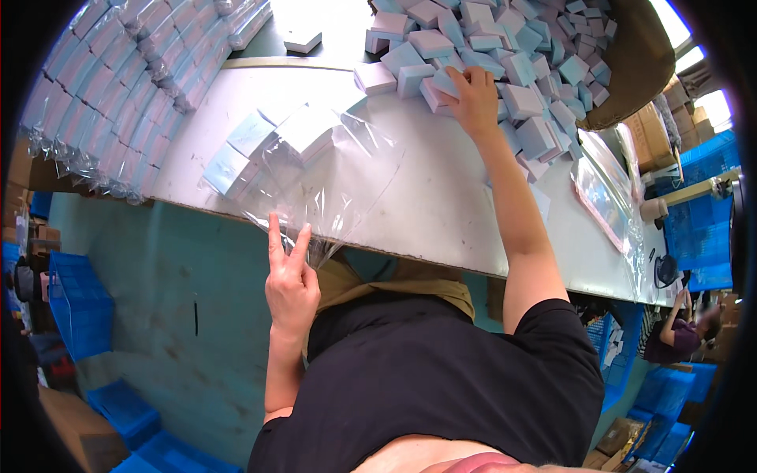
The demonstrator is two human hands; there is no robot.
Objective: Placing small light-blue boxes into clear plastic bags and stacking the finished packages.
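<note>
My left hand (292, 292) is at the table's near edge, index and middle fingers stretched out in a V. Its other fingers curl in where a clear plastic bag (347, 209) gathers against them. Several small pale blue and white boxes (229, 165) lie in and under the film, in a short row; glare hides part of them. My right arm reaches far across the table to a heap of loose boxes (520, 67). There my right hand (475, 102) has its thumb and fingers bent around a small pale box (445, 83), partly hidden by the hand.
Film-wrapped packs of boxes (102, 102) are stacked high at the left. One box (303, 41) lies apart at the back. Flat clear film (603, 197) rests on the right of the white table (426, 205). Blue crates (79, 303) stand on the floor; another person (678, 335) is far right.
</note>
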